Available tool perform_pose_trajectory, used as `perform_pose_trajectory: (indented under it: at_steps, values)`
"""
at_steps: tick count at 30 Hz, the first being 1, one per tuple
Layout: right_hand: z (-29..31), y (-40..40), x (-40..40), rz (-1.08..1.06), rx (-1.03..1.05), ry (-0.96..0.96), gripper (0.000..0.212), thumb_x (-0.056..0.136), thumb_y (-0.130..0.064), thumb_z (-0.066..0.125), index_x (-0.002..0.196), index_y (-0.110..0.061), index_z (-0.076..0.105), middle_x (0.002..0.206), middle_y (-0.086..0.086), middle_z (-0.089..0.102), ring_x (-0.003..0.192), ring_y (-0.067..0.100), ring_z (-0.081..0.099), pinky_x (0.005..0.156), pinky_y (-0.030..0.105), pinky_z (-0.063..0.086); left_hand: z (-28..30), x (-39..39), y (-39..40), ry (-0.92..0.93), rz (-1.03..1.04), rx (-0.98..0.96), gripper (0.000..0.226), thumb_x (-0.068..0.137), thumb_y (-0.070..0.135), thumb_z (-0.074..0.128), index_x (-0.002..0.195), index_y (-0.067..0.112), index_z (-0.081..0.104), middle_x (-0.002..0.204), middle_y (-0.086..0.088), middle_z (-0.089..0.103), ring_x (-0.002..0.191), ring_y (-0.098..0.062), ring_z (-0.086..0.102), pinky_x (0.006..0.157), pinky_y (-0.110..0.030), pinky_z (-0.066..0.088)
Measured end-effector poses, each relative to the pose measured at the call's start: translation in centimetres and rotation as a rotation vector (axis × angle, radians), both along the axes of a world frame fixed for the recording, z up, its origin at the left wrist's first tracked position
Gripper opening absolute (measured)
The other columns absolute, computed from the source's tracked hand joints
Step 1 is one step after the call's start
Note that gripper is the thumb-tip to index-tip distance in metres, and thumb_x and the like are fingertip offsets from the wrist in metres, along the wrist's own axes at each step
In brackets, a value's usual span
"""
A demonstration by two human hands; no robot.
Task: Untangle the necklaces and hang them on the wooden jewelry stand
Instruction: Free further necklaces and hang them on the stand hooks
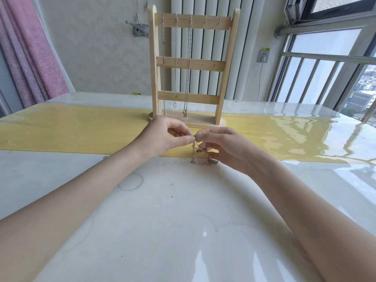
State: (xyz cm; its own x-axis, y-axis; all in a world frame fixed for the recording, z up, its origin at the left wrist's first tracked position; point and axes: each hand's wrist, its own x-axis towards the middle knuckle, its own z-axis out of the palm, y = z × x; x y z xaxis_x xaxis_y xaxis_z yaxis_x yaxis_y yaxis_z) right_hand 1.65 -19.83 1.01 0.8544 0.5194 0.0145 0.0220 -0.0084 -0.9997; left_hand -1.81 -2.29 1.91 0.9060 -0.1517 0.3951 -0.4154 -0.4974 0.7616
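Two bare forearms reach in from the near edge over a glossy white table [166,220], meeting just in front of a yellow strip [71,131] that runs across it. The left hand [162,137] has its thumb and forefinger pressed together, pinching the top of a thin chain [193,151]; its other fingers are curled loosely above. The right hand [223,147] faces it, thumb tip almost touching the left hand's fingertips at the same spot on the chain, with the remaining fingers bent and holding a small tangled bunch of links. From the pinch the chain hangs straight down, and its lower end lies on the table in a little heap [205,161] under the right hand.

Just behind the hands stands a wooden jewelry stand [191,64], upright on the yellow strip, with three crossbars. Three necklaces [176,58] hang from hooks on the top bar, towards its left side; two hooks [212,19] to the right are bare. A pink curtain [30,58] hangs far left and a window [325,68] is on the right.
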Motion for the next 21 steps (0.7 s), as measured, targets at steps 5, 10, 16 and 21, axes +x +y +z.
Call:
perform_pose_trajectory:
  at_steps: [5,10,16,21]
  values:
    - [-0.1,0.8,-0.4,-0.076,-0.094,-0.119,0.012,0.087,-0.006,0.059,0.075,-0.005,0.062,0.072,0.002,0.051,0.074,0.014,0.045,0.065,0.025,0.039,-0.4,-0.1,-0.5,0.028,0.021,-0.005,0.020,0.080,0.004,0.070,0.067,0.018,0.064,0.067,0.001,0.058,0.061,-0.002,0.048,0.058,-0.011,0.040]
    - [0.3,1.2,-0.7,-0.133,-0.249,-0.310,0.020,0.086,-0.007,0.058,0.066,-0.007,0.058,0.068,-0.001,0.047,0.068,0.013,0.044,0.064,0.019,0.042,-0.4,0.0,-0.6,0.122,0.028,-0.080,0.026,0.080,0.000,0.066,0.062,0.016,0.058,0.053,0.014,0.054,0.049,0.000,0.045,0.051,-0.014,0.041]
    - [0.6,0.8,-0.6,-0.061,-0.226,-0.317,0.016,0.089,-0.005,0.055,0.075,-0.002,0.062,0.081,0.009,0.045,0.078,0.015,0.042,0.066,0.021,0.040,-0.4,-0.3,-1.2,0.199,0.018,-0.179,0.025,0.085,0.002,0.059,0.064,0.016,0.058,0.048,0.017,0.048,0.049,0.001,0.042,0.051,-0.012,0.042]
    - [0.4,0.2,0.0,-0.078,0.013,-0.100,0.018,0.090,-0.005,0.053,0.072,-0.007,0.052,0.085,0.010,0.039,0.085,0.018,0.039,0.067,0.029,0.037,0.0,-0.3,-0.7,0.218,0.009,-0.296,0.022,0.086,0.005,0.061,0.066,0.013,0.058,0.050,0.014,0.050,0.051,-0.002,0.045,0.053,-0.016,0.043]
